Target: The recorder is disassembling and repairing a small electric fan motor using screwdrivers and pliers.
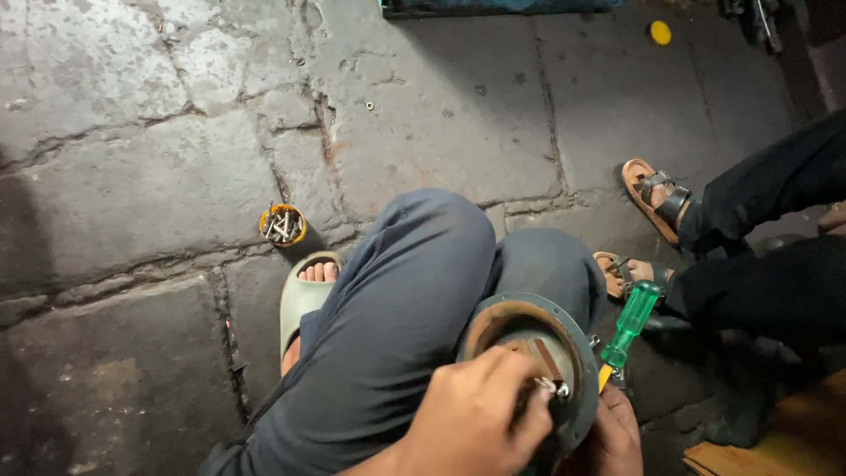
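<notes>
A round grey metal housing (564, 328) with a rusty inner rim rests against my knee. My left hand (476, 423) lies over its lower part, fingers closed on a small bolt or screw (551, 385) at the rim. My right hand (612, 436) is beneath and to the right of the housing, gripping a screwdriver with a green translucent handle (630, 322) that points up and to the right. The screwdriver's tip is hidden near the rim.
A small yellow cup (283, 225) with several bolts stands on the cracked stone floor left of my sandalled foot (304, 300). Another person's legs and sandals (656, 198) are at the right. A yellow cap (660, 33) lies far back. Wooden board (775, 441) at bottom right.
</notes>
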